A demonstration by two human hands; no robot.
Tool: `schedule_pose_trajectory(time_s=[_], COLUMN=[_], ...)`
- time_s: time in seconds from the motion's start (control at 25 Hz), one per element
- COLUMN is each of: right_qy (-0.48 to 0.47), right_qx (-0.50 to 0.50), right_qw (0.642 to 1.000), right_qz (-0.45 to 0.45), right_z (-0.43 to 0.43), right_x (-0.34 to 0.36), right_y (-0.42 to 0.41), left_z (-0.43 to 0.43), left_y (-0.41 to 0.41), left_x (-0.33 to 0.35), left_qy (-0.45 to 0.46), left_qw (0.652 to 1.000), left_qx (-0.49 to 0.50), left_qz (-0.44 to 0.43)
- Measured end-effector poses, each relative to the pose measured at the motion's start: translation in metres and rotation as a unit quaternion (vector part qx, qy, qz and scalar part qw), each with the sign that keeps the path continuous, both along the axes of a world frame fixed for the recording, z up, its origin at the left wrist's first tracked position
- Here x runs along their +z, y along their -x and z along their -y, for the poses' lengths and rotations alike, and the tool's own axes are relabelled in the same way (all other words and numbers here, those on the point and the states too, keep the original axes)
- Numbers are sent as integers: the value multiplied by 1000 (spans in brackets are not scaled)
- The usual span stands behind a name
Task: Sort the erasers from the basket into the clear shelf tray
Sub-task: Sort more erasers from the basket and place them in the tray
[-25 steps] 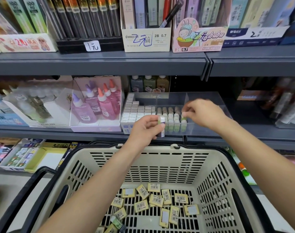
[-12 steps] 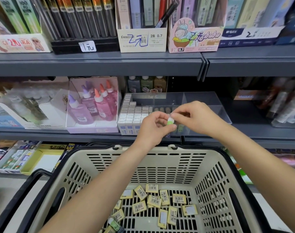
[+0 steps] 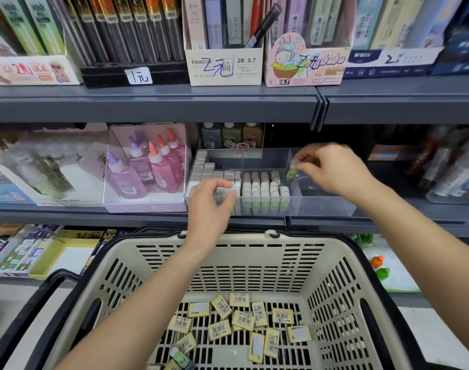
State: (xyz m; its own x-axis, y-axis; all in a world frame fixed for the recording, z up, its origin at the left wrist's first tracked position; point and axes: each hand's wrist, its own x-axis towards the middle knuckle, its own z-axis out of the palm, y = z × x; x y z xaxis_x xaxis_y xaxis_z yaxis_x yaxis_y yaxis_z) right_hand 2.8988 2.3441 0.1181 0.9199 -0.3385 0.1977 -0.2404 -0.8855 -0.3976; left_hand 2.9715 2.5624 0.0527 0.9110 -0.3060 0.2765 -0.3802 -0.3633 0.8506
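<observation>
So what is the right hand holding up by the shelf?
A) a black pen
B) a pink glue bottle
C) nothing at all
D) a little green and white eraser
D: the right hand pinches a small green and white eraser in its fingertips, above the clear tray.

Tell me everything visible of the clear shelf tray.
The clear shelf tray looks like transparent plastic, split by dividers. It sits on the grey shelf beside a box of glue bottles. White erasers stand in its left part, green-and-white erasers in the middle; the right part looks nearly bare. The right hand pinches an eraser above it.
</observation>
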Motion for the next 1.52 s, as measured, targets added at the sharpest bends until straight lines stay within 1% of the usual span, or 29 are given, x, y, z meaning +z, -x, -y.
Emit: schedule_pose_trajectory(time_s=[0.08,0.2,0.48,0.56,0.72,0.8,0.84,0.92,1.0,1.08,1.16,1.2,1.28,1.4,1.44,1.48,1.52], right_qy=[1,-15,35,35,-43,-56,-58,-87,-145,-184,-172,-159,-159,-171,-152,-132,-125], right_qx=[6,4,26,19,-3,-1,0,4,34,79,128,154,188,180,175,175,179], right_qw=[999,997,988,989,995,996,997,996,989,979,972,967,950,925,923,922,920], right_qz=[-32,-75,-147,-141,-92,-73,-47,12,20,-28,-91,-123,-191,-288,-306,-319,-325], right_z=[-2,-3,-7,-7,-11,-17,-22,-38,-61,-87,-112,-125,-151,-180,-186,-192,-198], right_x=[-11,-25,-36,-34,-29,-25,-23,-23,-31,-49,-73,-88,-121,-168,-181,-194,-204], right_y=[-6,-16,-23,-20,-7,3,8,23,38,50,55,57,55,52,52,54,58], left_z=[-5,-6,-9,-12,-24,-33,-40,-56,-74,-94,-109,-114,-120,-124,-125,-129,-134], left_y=[-4,-6,3,11,27,36,40,48,56,61,61,61,59,53,49,46,42], left_x=[-3,-7,-12,-13,-16,-17,-18,-24,-35,-47,-62,-71,-87,-111,-117,-123,-128], left_qy=[-18,-37,14,34,51,53,47,5,-65,-150,-205,-214,-213,-211,-230,-277,-353], left_qw=[1000,999,1000,999,998,997,996,994,984,960,937,930,925,912,906,896,875], left_qx=[20,23,14,6,-24,-46,-59,-94,-144,-194,-219,-212,-162,-93,-83,-82,-98], left_qz=[6,-2,-6,0,-26,-43,-48,-57,-87,-131,-178,-209,-270,-339,-346,-338,-315])
